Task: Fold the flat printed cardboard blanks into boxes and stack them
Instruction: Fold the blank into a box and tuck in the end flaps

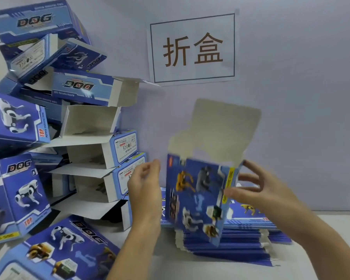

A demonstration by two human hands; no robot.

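A half-formed blue printed box (pixel 198 197) stands upright over the stack of flat blanks (pixel 240 241), its grey-white top flaps (pixel 224 126) sticking up open. My right hand (pixel 259 190) holds the box at its right side, thumb on the narrow yellow-striped panel and fingers spread behind the top right corner. My left hand (pixel 144 184) hovers just left of the box with loosely curled fingers, a small gap away from its edge and holding nothing. The box and both hands are motion-blurred.
A tall, untidy pile of folded blue boxes (pixel 85 122) fills the left side, several with open white flaps facing me. More boxes (pixel 65 249) lie at the front left. A paper sign (pixel 193 48) hangs on the wall behind. White table (pixel 321 249) shows at the right.
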